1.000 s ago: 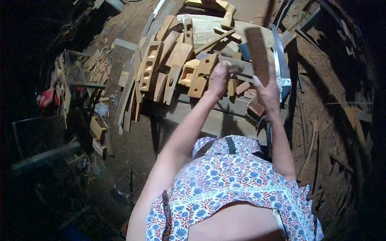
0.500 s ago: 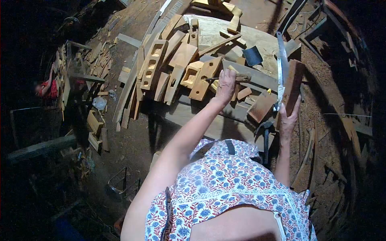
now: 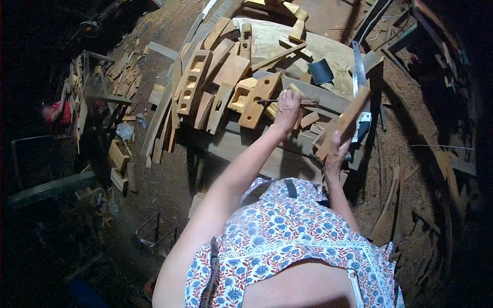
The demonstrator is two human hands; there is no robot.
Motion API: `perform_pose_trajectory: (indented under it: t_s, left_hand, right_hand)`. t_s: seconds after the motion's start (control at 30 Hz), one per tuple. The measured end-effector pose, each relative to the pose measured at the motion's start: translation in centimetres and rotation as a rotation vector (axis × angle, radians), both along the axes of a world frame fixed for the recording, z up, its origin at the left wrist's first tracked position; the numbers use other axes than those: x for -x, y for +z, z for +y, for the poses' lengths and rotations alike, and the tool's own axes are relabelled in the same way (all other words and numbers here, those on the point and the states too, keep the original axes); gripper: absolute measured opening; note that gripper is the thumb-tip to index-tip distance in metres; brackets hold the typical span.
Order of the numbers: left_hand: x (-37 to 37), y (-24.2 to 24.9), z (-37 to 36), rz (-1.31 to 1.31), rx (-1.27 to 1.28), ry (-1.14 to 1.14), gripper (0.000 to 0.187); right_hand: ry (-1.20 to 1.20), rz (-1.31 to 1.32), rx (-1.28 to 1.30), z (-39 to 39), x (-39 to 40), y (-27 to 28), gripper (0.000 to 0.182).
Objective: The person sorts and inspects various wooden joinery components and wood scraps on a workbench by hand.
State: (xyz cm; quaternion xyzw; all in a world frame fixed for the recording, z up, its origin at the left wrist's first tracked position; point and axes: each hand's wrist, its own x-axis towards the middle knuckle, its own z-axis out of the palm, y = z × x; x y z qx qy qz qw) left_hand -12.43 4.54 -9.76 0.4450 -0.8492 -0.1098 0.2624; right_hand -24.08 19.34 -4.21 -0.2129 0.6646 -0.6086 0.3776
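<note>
My left hand (image 3: 287, 109) is closed around a chisel (image 3: 309, 101), its worn wooden handle sticking out to the right. The chisel's dark blade points left, with its tip over a wooden block with round holes (image 3: 255, 110). My right hand (image 3: 336, 154) grips the near end of a long wooden block (image 3: 349, 120), which is tilted up to the right. That block is apart from the chisel handle. Left of the holed block lies a piece with a squarish recess (image 3: 240, 98). Further left is a long block with several square pockets (image 3: 193, 82).
A hand saw (image 3: 358, 64) lies at the right of the workbench, partly behind the raised block. A dark curved sheet (image 3: 321, 72) rests near the middle. Scrap wood (image 3: 123, 77) is heaped on the ground at left, where a person in red (image 3: 61, 112) is partly visible.
My right hand has swung the wooden block leftward, from upright beside the saw to a tilt nearer the chisel. The left hand still holds the chisel in about the same place.
</note>
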Motion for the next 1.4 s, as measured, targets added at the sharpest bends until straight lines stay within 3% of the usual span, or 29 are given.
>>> perform_pose_trajectory:
  t_s: [0.07,0.1,0.17,0.27,0.33,0.43,0.47,0.5,0.53,0.57,0.6,0.7,0.77,0.8,0.87,0.9,0.93,1.0,1.03,1.07,1.13,1.17,1.23,1.3,1.33,1.4]
  left_hand:
    - [0.0,0.1,0.0,0.005,0.001,-0.010,0.034]
    - [0.2,0.1,0.0,0.012,0.020,-0.011,0.030]
    - [0.3,0.2,0.2,0.002,-0.050,-0.024,0.028]
    - [-0.1,0.5,-0.1,-0.016,-0.084,-0.089,0.028]
    - [-1.1,1.1,-0.4,-0.054,-0.107,-0.117,0.030]
    - [-3.4,2.7,-1.4,0.330,-0.126,-0.092,0.026]
    - [-4.5,5.6,-1.2,0.491,-0.338,-0.053,0.026]
    - [-6.1,5.4,-2.2,0.276,-0.104,0.064,0.024]
    - [-7.3,3.1,-3.5,0.708,-0.359,0.120,0.024]
    - [-8.6,7.0,-2.8,0.657,-0.548,0.217,0.026]
    - [-9.8,6.5,-2.9,0.538,-0.358,0.253,0.021]
    - [-11.6,6.7,-2.4,0.669,-0.312,0.162,0.021]
    - [-11.8,7.0,-2.0,0.913,-0.582,0.164,0.022]
    - [-11.7,6.8,-1.8,0.909,-0.586,0.162,0.022]
    - [-11.1,6.1,-1.5,1.517,-0.950,0.121,0.022]
    - [-10.6,5.3,-1.7,1.015,-0.585,0.154,0.030]
    - [-10.8,4.7,-1.5,1.016,-0.584,0.153,0.030]
    - [-11.0,4.8,-0.3,0.342,-0.203,0.100,0.031]
    - [-10.3,5.3,0.4,0.464,-0.213,0.034,0.030]
    - [-9.9,6.0,1.3,0.399,-0.032,-0.030,0.034]
    - [-9.7,6.4,3.0,0.207,-0.120,-0.044,0.036]
    - [-9.5,5.9,3.8,0.207,-0.239,-0.027,0.040]
    - [-9.3,4.8,3.9,0.195,-0.175,-0.037,0.041]
    - [-8.7,5.5,4.2,0.228,-0.101,-0.037,0.041]
    - [-8.8,5.4,4.1,0.232,-0.102,-0.035,0.041]
    - [-9.2,5.0,3.4,0.222,-0.076,-0.146,0.037]
  right_hand:
    - [0.096,0.302,0.065,-0.3,-0.6,-0.8,0.072]
    - [0.089,0.305,0.066,-0.3,-0.9,-0.3,0.072]
    - [0.456,0.434,-0.117,0.1,-1.2,1.0,0.077]
    - [0.287,0.284,-0.115,0.1,0.1,-0.1,0.082]
    - [0.179,0.318,-0.003,0.1,1.5,0.6,0.083]
    - [0.077,0.480,-0.013,1.4,4.3,0.2,0.082]
    - [0.049,0.547,-0.045,1.9,4.7,1.2,0.080]
    - [0.036,0.449,-0.045,2.3,4.9,2.0,0.079]
    - [0.027,0.450,-0.051,2.8,5.2,2.0,0.079]
    - [0.019,0.446,-0.050,3.4,5.6,1.9,0.077]
    - [0.013,0.442,-0.047,3.7,5.9,1.8,0.075]
    - [0.014,0.440,-0.046,3.6,5.0,3.0,0.076]
    - [0.021,0.478,-0.069,3.4,4.4,2.9,0.076]
    - [0.046,0.514,-0.056,3.1,4.2,2.7,0.076]
    - [0.069,0.550,-0.043,2.7,3.6,2.3,0.076]
    - [0.087,0.542,-0.050,2.4,3.2,2.3,0.076]
    - [0.107,0.535,-0.055,2.0,2.6,2.7,0.076]
    - [0.117,0.485,-0.058,1.9,1.7,3.8,0.076]
    - [0.154,0.503,-0.020,1.9,1.4,3.9,0.074]
    - [0.193,0.521,0.019,1.8,1.0,4.0,0.073]
    - [0.123,0.608,0.174,1.2,-0.6,5.7,0.073]
    - [0.134,0.613,0.149,1.3,-1.0,4.6,0.076]
    - [0.147,0.617,0.124,1.4,-1.7,1.7,0.079]
    - [0.539,0.847,0.335,1.3,-1.6,0.3,0.086]
    - [0.744,0.750,0.097,0.7,-1.3,0.8,0.085]
    - [0.802,0.878,0.085,0.4,-1.6,1.0,0.080]
